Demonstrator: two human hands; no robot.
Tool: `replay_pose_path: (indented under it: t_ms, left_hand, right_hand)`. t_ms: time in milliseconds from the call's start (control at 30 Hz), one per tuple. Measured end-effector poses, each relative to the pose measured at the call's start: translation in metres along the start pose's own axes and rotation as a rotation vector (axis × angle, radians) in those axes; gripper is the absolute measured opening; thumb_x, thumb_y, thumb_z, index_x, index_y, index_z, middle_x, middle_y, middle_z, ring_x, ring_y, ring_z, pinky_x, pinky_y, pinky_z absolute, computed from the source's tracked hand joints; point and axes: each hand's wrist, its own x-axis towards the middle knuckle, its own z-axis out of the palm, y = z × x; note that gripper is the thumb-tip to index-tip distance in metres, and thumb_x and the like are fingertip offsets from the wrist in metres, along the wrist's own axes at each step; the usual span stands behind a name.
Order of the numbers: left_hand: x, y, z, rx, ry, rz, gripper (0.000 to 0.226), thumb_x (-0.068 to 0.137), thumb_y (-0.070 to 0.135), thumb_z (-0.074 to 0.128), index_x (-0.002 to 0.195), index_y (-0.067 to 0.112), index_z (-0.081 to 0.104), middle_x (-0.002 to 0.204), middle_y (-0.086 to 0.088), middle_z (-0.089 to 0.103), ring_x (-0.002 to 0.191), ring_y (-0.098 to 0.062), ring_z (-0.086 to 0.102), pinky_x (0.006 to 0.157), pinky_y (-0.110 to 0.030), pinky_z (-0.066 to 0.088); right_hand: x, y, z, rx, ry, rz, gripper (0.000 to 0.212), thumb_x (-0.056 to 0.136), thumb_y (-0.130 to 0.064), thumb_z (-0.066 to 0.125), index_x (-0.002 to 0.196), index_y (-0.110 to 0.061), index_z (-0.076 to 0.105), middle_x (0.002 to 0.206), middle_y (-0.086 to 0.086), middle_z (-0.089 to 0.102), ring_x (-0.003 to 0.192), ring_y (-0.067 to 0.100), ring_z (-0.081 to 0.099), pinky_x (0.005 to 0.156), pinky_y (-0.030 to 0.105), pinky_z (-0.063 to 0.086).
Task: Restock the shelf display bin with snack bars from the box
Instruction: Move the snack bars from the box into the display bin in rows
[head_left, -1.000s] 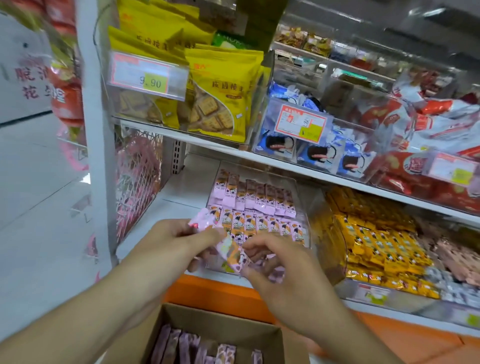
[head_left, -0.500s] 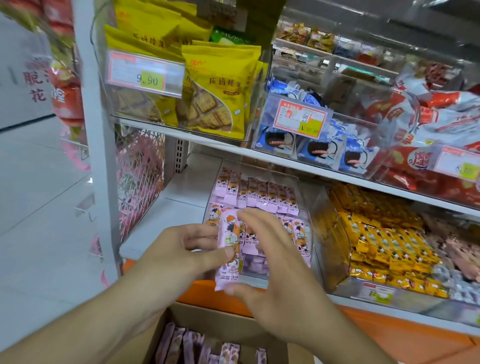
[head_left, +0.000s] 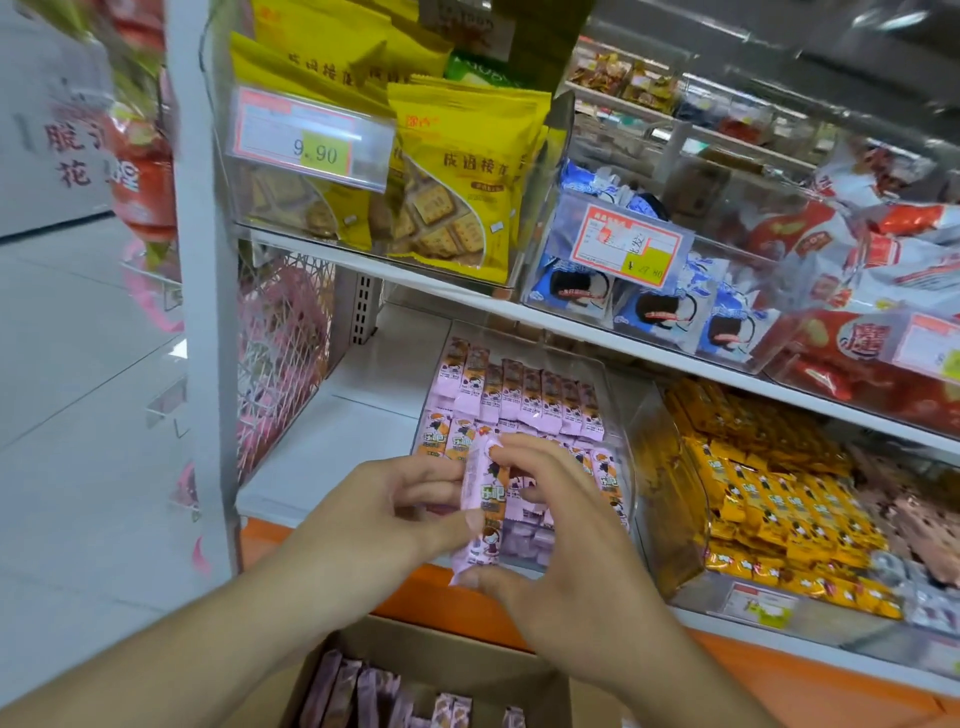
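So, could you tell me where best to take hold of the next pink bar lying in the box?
Pinch a pink bar across its long sides near the upper end, coming from above: the cardboard box is open-topped, and the bars lie packed side by side.

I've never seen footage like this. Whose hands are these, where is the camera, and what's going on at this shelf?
There is no robot here. A person wears a wide-angle camera on the head, so you look down along both arms. The left hand and the right hand together hold one pink snack bar, pinched from the side and at its ends, in front of a clear bin on the lower shelf. That bin already holds rows of the same pink bars. Below, at the bottom edge, is an open cardboard box with more of them. To the right sits a bin of yellow bars; the shelf above carries yellow cracker bags and a 9.90 price tag.
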Motion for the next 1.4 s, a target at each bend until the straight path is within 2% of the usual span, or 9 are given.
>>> replay_pose_path:
  t_ms: [200, 367, 533, 700, 833, 1000, 1167, 1300, 1400]
  left_hand:
    - [0.01, -0.001, -0.009, 0.388, 0.215, 0.194, 0.054, 0.095, 0.033, 0.069, 0.144, 0.045, 0.048, 0.139, 0.031, 0.051, 0.12, 0.014, 0.048, 0.106, -0.014, 0.04]
    - [0.023, -0.01, -0.022, 0.462, 0.222, 0.082, 0.073, 0.103, 0.039, 0.055, 0.163, 0.043, 0.013, 0.164, 0.028, 0.018, 0.15, 0.005, 0.017, 0.119, -0.016, 0.011]
    - [0.031, -0.021, -0.027, 0.365, 0.149, -0.017, 0.067, 0.104, 0.046, 0.051, 0.161, 0.048, 0.017, 0.16, 0.026, 0.031, 0.15, -0.008, 0.033, 0.123, -0.028, 0.025]
    - [0.039, -0.03, -0.027, 0.259, 0.077, 0.001, 0.044, 0.104, 0.044, 0.054, 0.137, 0.068, 0.037, 0.145, 0.035, 0.049, 0.14, 0.0, 0.045, 0.12, -0.035, 0.038]
    - [0.035, -0.028, -0.027, 0.236, 0.09, 0.007, 0.043, 0.103, 0.042, 0.057, 0.136, 0.065, 0.042, 0.133, 0.031, 0.057, 0.132, -0.001, 0.051, 0.112, -0.034, 0.045]
    - [0.021, -0.029, -0.026, 0.344, 0.154, 0.04, 0.044, 0.097, 0.043, 0.063, 0.14, 0.048, 0.052, 0.136, 0.024, 0.058, 0.116, -0.009, 0.063, 0.103, -0.037, 0.051]
    - [0.001, -0.059, -0.023, 0.454, 0.16, 0.007, 0.048, 0.095, 0.046, 0.064, 0.141, 0.036, 0.055, 0.134, 0.016, 0.061, 0.112, -0.011, 0.064, 0.099, -0.039, 0.054]
    - [-0.016, -0.123, -0.018, 0.619, 0.042, -0.1, 0.057, 0.094, 0.043, 0.062, 0.148, 0.027, 0.051, 0.146, 0.003, 0.058, 0.129, -0.017, 0.058, 0.104, -0.027, 0.043]
    - [-0.022, -0.182, -0.027, 0.801, -0.072, -0.18, 0.057, 0.101, 0.044, 0.056, 0.154, 0.029, 0.042, 0.158, -0.002, 0.045, 0.142, -0.023, 0.045, 0.119, -0.032, 0.034]
  right_hand:
    - [0.047, 0.019, -0.004, -0.009, 0.059, 0.144, 0.073, 0.067, -0.04, 0.097, 0.121, -0.05, 0.05, 0.125, -0.032, 0.049, 0.117, -0.004, 0.052, 0.099, 0.018, 0.047]
    - [0.127, 0.05, -0.008, -0.08, -0.008, 0.291, 0.08, 0.069, -0.035, 0.098, 0.136, -0.035, 0.054, 0.132, -0.013, 0.055, 0.119, 0.009, 0.056, 0.094, 0.026, 0.045]
    - [0.181, 0.072, -0.001, -0.17, -0.177, 0.374, 0.064, 0.08, -0.032, 0.091, 0.132, -0.032, 0.054, 0.123, -0.002, 0.065, 0.089, 0.006, 0.066, 0.071, 0.022, 0.05]
    - [0.184, 0.077, 0.006, -0.231, -0.196, 0.317, 0.064, 0.093, -0.035, 0.078, 0.148, -0.032, 0.047, 0.145, -0.004, 0.054, 0.097, 0.013, 0.058, 0.081, 0.022, 0.046]
    - [0.156, 0.073, 0.008, -0.236, -0.113, 0.233, 0.072, 0.096, -0.037, 0.073, 0.159, -0.03, 0.039, 0.159, -0.001, 0.048, 0.14, 0.021, 0.05, 0.116, 0.033, 0.039]
    - [0.064, 0.027, -0.005, -0.049, 0.052, -0.115, 0.048, 0.089, -0.016, 0.076, 0.135, -0.024, 0.062, 0.135, -0.006, 0.056, 0.129, 0.006, 0.052, 0.104, 0.024, 0.046]
    - [-0.025, 0.032, 0.026, 0.025, -0.255, -0.066, 0.033, 0.089, -0.019, 0.075, 0.12, -0.025, 0.067, 0.117, -0.009, 0.064, 0.11, 0.009, 0.06, 0.088, 0.022, 0.049]
    - [-0.059, 0.078, 0.083, -0.134, -0.595, 0.231, 0.043, 0.095, -0.034, 0.071, 0.136, -0.026, 0.061, 0.13, -0.006, 0.058, 0.121, 0.013, 0.056, 0.092, 0.025, 0.042]
    - [-0.078, 0.115, 0.123, -0.036, -0.671, 0.47, 0.061, 0.095, -0.032, 0.073, 0.151, -0.028, 0.05, 0.152, -0.006, 0.049, 0.139, 0.017, 0.048, 0.101, 0.021, 0.038]
